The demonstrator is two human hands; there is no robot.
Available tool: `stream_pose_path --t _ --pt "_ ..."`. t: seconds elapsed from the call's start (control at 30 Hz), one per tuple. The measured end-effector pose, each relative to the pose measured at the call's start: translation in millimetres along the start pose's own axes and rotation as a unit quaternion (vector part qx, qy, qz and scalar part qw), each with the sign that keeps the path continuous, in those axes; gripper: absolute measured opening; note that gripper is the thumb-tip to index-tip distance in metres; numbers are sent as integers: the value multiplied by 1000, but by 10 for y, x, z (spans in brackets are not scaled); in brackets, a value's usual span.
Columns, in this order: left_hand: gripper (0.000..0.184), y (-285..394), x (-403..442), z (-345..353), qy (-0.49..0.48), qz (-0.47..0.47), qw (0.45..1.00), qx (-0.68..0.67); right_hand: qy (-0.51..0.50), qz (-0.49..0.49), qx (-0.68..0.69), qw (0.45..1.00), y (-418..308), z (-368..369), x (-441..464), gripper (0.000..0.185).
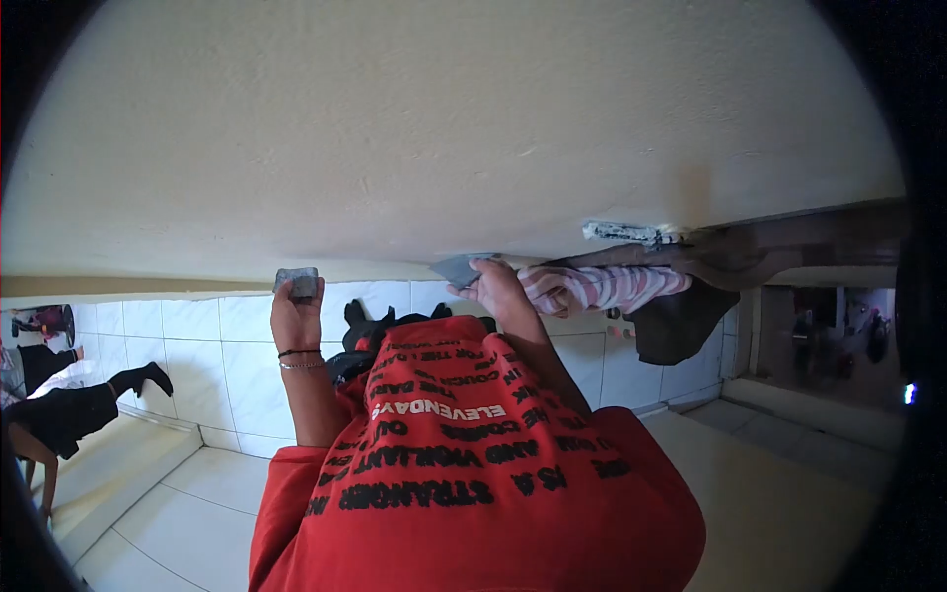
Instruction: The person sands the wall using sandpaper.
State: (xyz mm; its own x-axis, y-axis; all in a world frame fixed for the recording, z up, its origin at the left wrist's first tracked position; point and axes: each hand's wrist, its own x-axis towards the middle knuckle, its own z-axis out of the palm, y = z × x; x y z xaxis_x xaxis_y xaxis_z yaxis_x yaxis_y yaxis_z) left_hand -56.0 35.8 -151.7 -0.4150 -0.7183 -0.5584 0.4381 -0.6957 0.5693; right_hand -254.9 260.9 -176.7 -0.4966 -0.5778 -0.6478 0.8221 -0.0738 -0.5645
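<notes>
Hand positions at a cream wall, head view. The left hand was closed on a grey block, thumb and fingers gripping its lower part, with its upper part standing clear. Whether the block touched the wall could not be told. The right hand, well apart from the left, was clamped on a thin grey sheet, apparently abrasive paper, its thumb lying at the sheet's right end while a pointed corner ran out toward the left hand. The sheet lay at the wall's surface, though full contact could not be confirmed.

For sound handling, the sheet probably called for even backing: flat fingers spread behind it, rather than a pinch at one end, would have kept the free corner from folding or catching. Light, overlapping strokes were judged preferable to hard pressure, which might have scored the surface. The block, being stiffer, seemed better suited to broad, flat areas if held square to the wall.

To the right, a striped cloth hung near the right forearm, below a paint-smeared tool; both warranted a clear elbow path.
</notes>
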Motion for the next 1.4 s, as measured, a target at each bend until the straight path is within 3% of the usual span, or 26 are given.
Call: stream_pose_path --t 0.1,0.2,0.33,0.43,0.47,0.53,0.57,0.6,0.67,0.87,1.4 --pt "28 -55 66 74 -1 4 1000 13 62 13 -35 997 162 -119 304 30" --pt "24 -13 116 157 -28 10 999 19 29 34 27 999 134 -131 261 28" --pt "18 16 103 246 -27 9 999 31 13 17 -27 999 17 -131 107 27" --pt "16 20 113 252 -28 9 999 29 69 23 -58 996 285 -351 439 26" --pt "16 14 115 228 -29 2 999 27 24 -99 -273 957 340 -481 452 26" --pt "18 -9 152 126 -43 -6 999 19 -30 -219 -470 854 234 -370 318 27" --pt "19 10 167 68 -58 -19 998 14 7 -113 -247 962 152 -254 189 26" --pt "19 27 144 74 -56 -16 998 13 46 3 -7 999 69 -152 89 26" --pt "18 -10 88 97 -41 -21 999 -4 20 10 -14 1000 156 -321 325 25" --pt "19 11 39 144 -34 -18 999 22 72 -6 9 997 171 -155 264 24" --pt "30 182 60 19 38 16 997 60 137 -33 -99 985 277 -147 359 25"
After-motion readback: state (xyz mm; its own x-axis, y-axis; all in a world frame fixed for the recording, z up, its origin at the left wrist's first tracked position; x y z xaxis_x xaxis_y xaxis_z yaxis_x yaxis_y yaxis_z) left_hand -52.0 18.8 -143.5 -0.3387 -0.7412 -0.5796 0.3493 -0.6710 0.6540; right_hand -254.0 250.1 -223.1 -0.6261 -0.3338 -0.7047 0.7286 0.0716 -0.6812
